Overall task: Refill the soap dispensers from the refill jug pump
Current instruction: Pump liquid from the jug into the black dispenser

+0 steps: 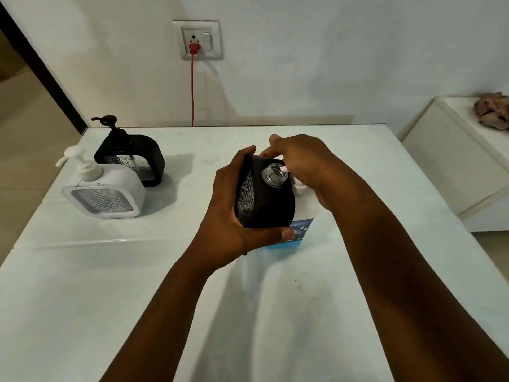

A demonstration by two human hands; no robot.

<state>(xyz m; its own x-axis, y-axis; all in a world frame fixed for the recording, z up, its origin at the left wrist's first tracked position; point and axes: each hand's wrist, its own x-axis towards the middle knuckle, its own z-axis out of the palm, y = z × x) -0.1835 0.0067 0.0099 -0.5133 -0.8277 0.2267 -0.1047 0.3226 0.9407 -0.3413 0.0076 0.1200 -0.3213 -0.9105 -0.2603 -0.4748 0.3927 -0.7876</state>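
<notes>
Head view, looking down at a white bench (82, 299) set against a white wall. The left hand (228, 216) is wrapped around a black soap dispenser (272, 205), fingers over its far side and thumb under its base, holding it lifted and tilted so that its clear, uncapped threaded neck (274, 175) faces up toward the camera. The right hand (305, 166) lies over the top of the refill jug (300, 232), which stands on the bench just behind and beneath the dispenser. Its fingers cover the pump head, so whether they press flat or curl round it cannot be told. A small white spout tip (283, 169) shows right at the rim of the open neck.

By the look of it, this dispenser is lined up for filling or is being filled. No soap stream is visible, and its level is hidden.

At the bench's left rear stand two more dispensers, pumps fitted: a white one (107, 194) in front, a second black one (132, 158) touching it behind. Their soap levels cannot be read, so whether they are done or waiting is unclear. The held dispenser's own pump is not in sight and must go back on.
</notes>
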